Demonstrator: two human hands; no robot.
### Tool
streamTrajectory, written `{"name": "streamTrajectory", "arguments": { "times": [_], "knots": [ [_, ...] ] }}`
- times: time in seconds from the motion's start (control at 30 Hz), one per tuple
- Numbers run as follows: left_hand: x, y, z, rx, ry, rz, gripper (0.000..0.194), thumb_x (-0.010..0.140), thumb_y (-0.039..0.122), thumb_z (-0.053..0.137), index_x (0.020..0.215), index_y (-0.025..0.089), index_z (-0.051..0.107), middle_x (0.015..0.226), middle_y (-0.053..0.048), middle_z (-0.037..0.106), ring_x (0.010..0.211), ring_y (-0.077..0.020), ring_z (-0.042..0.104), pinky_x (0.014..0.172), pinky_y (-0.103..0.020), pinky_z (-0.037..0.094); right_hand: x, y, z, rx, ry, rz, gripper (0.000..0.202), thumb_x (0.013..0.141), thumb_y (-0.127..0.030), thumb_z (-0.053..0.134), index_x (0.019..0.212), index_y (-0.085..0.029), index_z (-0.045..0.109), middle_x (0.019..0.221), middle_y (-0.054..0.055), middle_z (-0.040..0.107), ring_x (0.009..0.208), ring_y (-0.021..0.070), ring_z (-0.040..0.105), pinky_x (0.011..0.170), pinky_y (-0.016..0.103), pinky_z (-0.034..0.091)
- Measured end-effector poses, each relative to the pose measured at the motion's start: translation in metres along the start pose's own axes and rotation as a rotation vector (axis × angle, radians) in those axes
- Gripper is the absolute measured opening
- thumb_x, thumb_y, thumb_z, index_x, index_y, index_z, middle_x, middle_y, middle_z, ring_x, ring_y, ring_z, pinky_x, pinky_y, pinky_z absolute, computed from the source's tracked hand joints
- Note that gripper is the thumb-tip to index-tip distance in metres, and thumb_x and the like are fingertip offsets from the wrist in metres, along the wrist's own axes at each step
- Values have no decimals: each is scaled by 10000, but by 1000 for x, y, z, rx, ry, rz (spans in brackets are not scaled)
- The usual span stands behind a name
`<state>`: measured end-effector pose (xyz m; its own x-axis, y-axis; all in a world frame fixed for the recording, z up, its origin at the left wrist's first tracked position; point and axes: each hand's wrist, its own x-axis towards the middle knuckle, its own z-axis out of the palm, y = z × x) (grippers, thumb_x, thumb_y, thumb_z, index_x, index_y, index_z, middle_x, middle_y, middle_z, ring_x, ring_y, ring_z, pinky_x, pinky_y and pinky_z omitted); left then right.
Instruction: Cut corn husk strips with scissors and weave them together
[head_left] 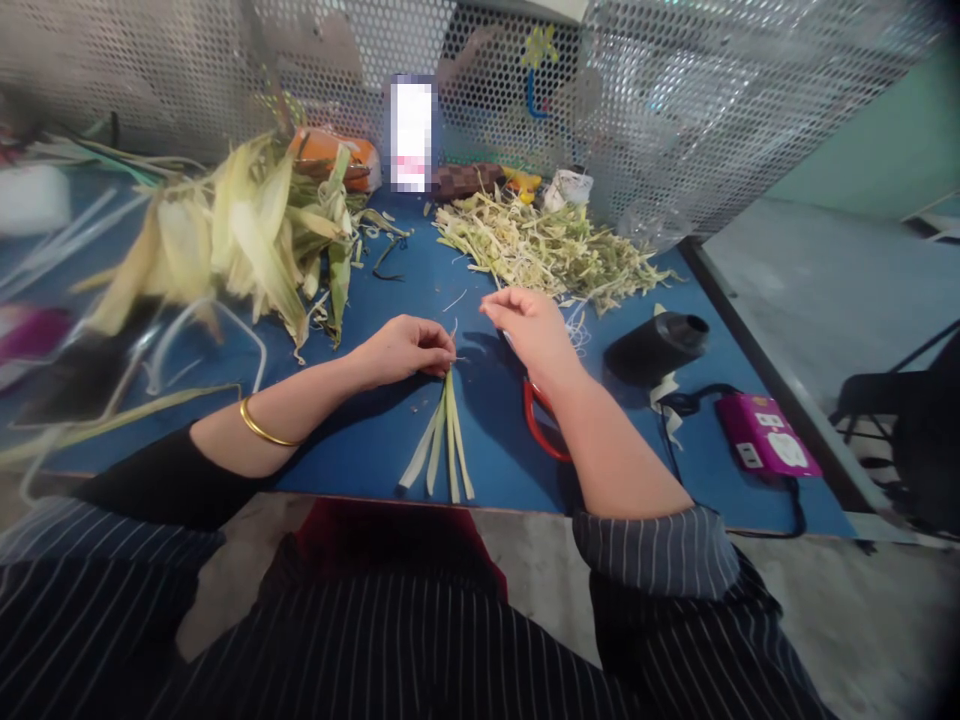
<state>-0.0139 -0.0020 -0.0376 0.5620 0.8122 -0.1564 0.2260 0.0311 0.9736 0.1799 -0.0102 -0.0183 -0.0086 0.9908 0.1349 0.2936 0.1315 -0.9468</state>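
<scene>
Pinched between the fingers of my left hand (420, 348) is the gathered top of a small bundle of corn husk strips (444, 435). Several pale green strips fan out from it toward the table's front edge. A short bit of thin thread sticks out above my left fingertips. My right hand (521, 318) is raised a little to the right, its thumb and forefinger pressed together; whatever they hold is too fine to make out. Red-handled scissors (538, 425) lie under my right forearm, their blades mostly hidden. Loose white thread (577, 330) lies beyond my right wrist.
Dried corn husks (251, 230) are heaped at the back left, and a pile of shredded husk strips (547, 245) at the back right. A black cylinder (656, 345) and a purple power block (769, 435) with a cord stand right. A perforated metal panel (495, 60) borders the table (360, 440).
</scene>
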Motion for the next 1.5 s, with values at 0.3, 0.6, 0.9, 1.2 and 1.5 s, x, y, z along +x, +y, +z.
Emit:
{"name": "streamTrajectory", "arguments": {
  "times": [0.3,0.6,0.9,1.2,1.5],
  "knots": [
    [0,3,-4,29,-43,40,147,793,278,633,810,141,583,697,-31,654,607,-99,612,565,-223,475,-4,5,3,-429,-362,-126,118,674,-164,656,787,-179,686,798,16,651,698,128,560,665,267,414],
    [1,2,-5,-25,39,10,170,769,296,659,819,144,603,732,-60,681,588,-101,610,482,-199,436,-3,10,7,-481,-321,-138,113,758,-257,600,699,-165,628,663,1,592,610,107,508,597,245,365],
    [1,5,-5,-16,123,-20,190,646,264,748,771,131,695,632,-39,657,547,-103,582,444,-200,407,-11,-6,1,-309,-528,-41,105,764,-254,599,720,-162,625,634,-2,611,555,105,590,564,235,454],
    [2,4,-7,43,104,50,149,630,229,726,731,131,678,646,-52,667,569,-123,600,466,-211,425,-3,15,17,-32,-360,-76,298,732,-21,471,976,-172,550,914,39,687,610,90,623,650,258,522],
    [1,-2,-1,586,327,401,115,680,157,591,733,156,693,677,-10,683,616,-132,597,599,-247,442,-4,24,19,-97,-376,-120,356,681,45,423,914,-181,570,847,6,693,639,97,648,662,243,524]
  ]
}}
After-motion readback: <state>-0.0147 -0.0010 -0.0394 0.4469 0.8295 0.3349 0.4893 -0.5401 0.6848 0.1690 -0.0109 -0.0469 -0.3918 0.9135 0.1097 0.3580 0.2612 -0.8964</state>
